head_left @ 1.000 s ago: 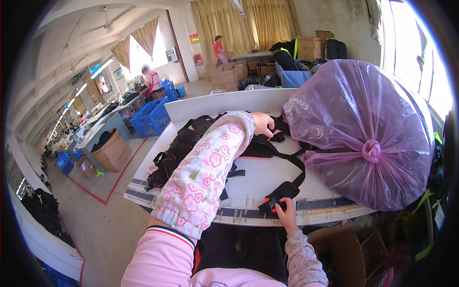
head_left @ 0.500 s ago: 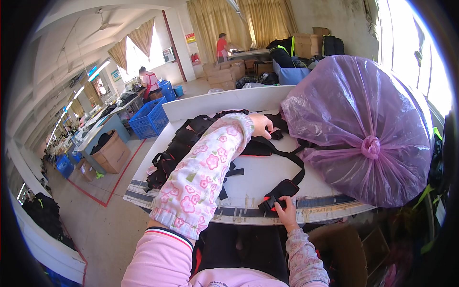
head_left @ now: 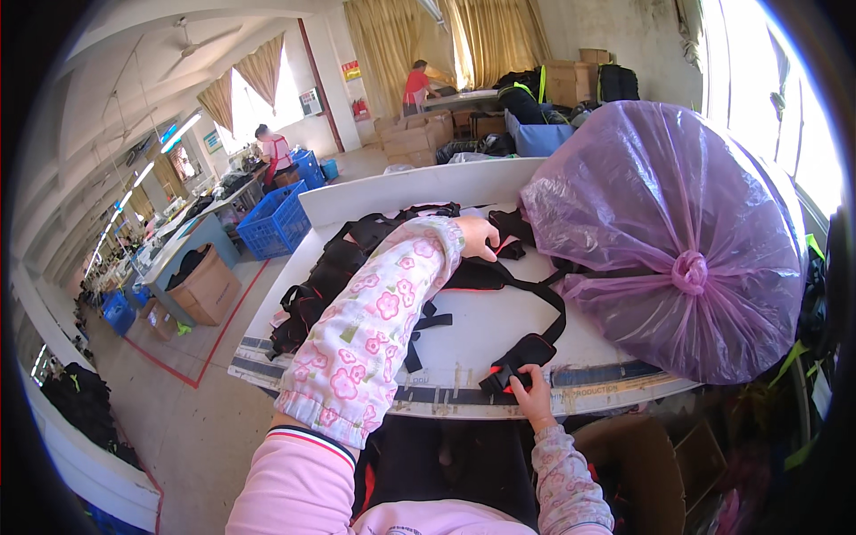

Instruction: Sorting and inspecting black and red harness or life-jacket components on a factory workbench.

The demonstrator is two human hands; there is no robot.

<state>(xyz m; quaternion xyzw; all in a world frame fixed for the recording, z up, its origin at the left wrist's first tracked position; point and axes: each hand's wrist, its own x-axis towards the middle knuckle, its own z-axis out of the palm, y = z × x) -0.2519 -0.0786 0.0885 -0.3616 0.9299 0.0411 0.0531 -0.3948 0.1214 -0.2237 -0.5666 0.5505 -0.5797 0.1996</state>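
My left hand (head_left: 479, 237) stretches to the far side of the white worktable (head_left: 464, 334), fingers curled down at the far end of a black padded strap (head_left: 481, 275). What its fingertips hold is hidden. The strap has red edging and loops round to the right and back toward me. At the table's near edge my right hand (head_left: 535, 394) is closed on a black buckle (head_left: 501, 379) at the strap's near end. A heap of black straps (head_left: 334, 276) lies left of my left forearm, partly covered by the flowered sleeve.
A big tied purple plastic bag (head_left: 664, 241) fills the table's right side. A low white board (head_left: 419, 185) borders the far edge. Beyond stand a blue crate (head_left: 275, 218), cardboard boxes (head_left: 415, 135) and two people (head_left: 416, 87) at other tables. Another box (head_left: 205, 285) stands at left.
My left hand has shifted slightly, its fingers turned further down by the strap. My right hand stays on the buckle. The far person in red has leaned over the table.
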